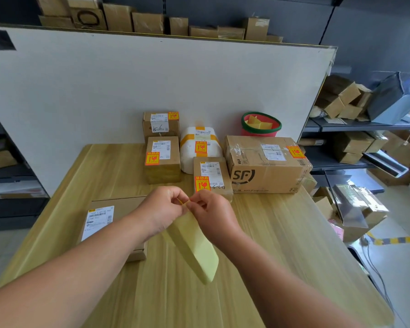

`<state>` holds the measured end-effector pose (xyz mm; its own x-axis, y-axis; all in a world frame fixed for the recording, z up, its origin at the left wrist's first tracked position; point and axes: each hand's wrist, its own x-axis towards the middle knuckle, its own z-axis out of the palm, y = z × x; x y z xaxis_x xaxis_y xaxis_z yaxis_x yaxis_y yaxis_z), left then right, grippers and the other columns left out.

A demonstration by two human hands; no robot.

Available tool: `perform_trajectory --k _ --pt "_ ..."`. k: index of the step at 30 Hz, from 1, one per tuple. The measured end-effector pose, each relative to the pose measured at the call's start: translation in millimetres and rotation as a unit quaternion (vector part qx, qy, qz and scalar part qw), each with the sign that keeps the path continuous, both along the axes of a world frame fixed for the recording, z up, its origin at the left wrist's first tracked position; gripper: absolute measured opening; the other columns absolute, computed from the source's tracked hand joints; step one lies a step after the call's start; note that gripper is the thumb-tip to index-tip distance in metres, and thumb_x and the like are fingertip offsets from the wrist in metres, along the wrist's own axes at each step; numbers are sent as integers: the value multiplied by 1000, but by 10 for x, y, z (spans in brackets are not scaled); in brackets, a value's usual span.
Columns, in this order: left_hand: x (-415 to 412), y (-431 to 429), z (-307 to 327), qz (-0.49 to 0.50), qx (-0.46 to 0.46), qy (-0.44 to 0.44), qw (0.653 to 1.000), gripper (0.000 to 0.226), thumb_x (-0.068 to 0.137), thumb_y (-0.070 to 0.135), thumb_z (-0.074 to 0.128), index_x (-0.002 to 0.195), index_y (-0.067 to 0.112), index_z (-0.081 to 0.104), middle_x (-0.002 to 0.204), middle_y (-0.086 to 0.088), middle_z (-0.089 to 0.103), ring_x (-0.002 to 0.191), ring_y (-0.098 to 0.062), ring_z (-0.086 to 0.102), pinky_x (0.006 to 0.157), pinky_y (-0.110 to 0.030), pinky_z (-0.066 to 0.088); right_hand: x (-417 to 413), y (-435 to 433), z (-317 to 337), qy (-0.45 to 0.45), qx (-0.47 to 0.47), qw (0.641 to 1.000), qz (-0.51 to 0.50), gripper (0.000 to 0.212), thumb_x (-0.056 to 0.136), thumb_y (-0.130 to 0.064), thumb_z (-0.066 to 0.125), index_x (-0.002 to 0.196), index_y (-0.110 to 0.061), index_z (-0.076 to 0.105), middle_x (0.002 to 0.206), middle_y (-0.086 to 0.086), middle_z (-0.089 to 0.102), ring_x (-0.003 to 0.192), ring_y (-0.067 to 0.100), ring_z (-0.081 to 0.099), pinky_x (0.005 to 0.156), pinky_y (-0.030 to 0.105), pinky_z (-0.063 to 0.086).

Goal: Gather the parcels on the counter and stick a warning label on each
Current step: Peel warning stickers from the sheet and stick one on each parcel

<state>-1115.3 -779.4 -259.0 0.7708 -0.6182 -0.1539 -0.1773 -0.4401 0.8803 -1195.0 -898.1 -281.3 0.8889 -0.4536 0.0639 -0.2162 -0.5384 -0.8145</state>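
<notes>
left hand (162, 209): frame centre, fingers curled, thumb and forefinger pinched on the top edge of the backing strip.
right hand (212, 213): just beside the left, fingertips meeting it, pinched on the same top edge. Whether a label is peeling off there: cannot tell, too small.
backing strip (199, 252): pale yellow, smooth, long with rounded lower end; hangs from the fingers, slanting toward lower right, motion-blurred.
flat box (111, 218): plain brown cardboard, low and wide, left of centre under the left forearm; white shipping slip on top, no red-yellow label visible on it.
counter (282, 245): light wood-grain laminate, matte.
small box (211, 178): brown cardboard, just above the hands; white slip plus red-yellow warning label on top.
cube box (162, 159): tan, tape-glossy, left of the small box; warning label at its left edge.
rear box (161, 124): cardboard, against the board behind the cube box; label at its top right corner.
foam parcel (200, 147): white, rounded, yellow tape band, label on front; sits between cube box and SF carton.
SF carton (265, 164): largest, corrugated, clear tape wrinkled; label on top at its right edge.
basket (260, 125): red plastic, green rim, round, behind the carton; yellow scraps inside.
backboard (128, 86): flat white panel, upper half of frame.
</notes>
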Motion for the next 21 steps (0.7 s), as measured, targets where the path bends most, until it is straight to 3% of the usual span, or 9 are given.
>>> perform_trajectory --k 3,12,18,21 --pt "-6 -19 -24 -1 15 -15 1000 17 81 2 65 78 19 66 60 4 50 59 -14 43 61 -28 35 -4 -50 -44 -1 19 1000 2 10 90 -25 57 84 -23 65 69 -9 59 66 9 53 59 28 41" --pt "-46 -75 -107 -15 21 15 1000 18 82 0 60 82 17 67 66 -4 55 63 -18 49 63 -29 40 -31 -140 -206 9 137 989 -53 19 92 -20 51 74 -20 60 64 -7 56 59 8 48 56 26 41" --pt "39 -131 -359 57 72 36 995 18 77 0 56 80 15 64 74 -11 64 66 -26 58 63 -35 49 -90 -360 -327 27 286 939 -189 20 95 -17 44 83 -12 59 77 7 63 69 20 56 69 41 52" --pt "81 -135 -493 87 90 61 990 16 77 0 56 80 13 63 75 -11 67 66 -28 62 59 -35 52 -159 -523 -353 19 301 924 -235 20 96 -17 44 85 -11 59 74 5 61 64 18 54 65 35 50"
